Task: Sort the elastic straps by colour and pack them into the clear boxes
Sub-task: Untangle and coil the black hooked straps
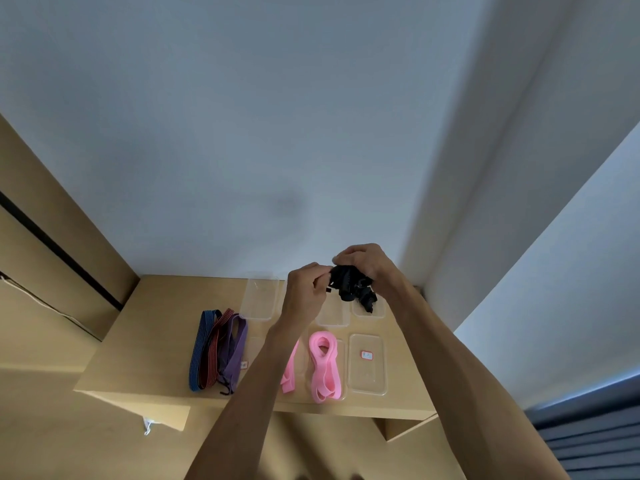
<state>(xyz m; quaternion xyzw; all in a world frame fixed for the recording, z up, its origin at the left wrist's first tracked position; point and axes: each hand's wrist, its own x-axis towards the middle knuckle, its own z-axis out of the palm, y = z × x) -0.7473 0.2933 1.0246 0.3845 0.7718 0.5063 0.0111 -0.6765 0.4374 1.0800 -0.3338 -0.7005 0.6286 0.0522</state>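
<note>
Both forearms fill the near foreground, rising to meet above the far right of the counter (145, 341). I record my right hand (367, 263) clenched over the top of a bundled black strap (349, 284), and my left hand (306, 294) pinching a loose end of it from the left side. The bundle hangs over the far-right clear box (375, 311), where further black material already lies.

Pink straps (323, 365) lie in a near box; one more pink length (290, 370) lies just left of it, partly behind my left forearm. Blue, red-striped and purple straps (221, 348) lie together at the near left, unpacked. An open box (259, 299) sits at the far left, and a labelled lid (367, 363) at the near right.

Assessment: the fold is in progress. I should tuck the pinched end into the bundle, keep the right-hand grasp firm so the elastic does not spring open, then lower it squarely into the far-right box before letting go.
</note>
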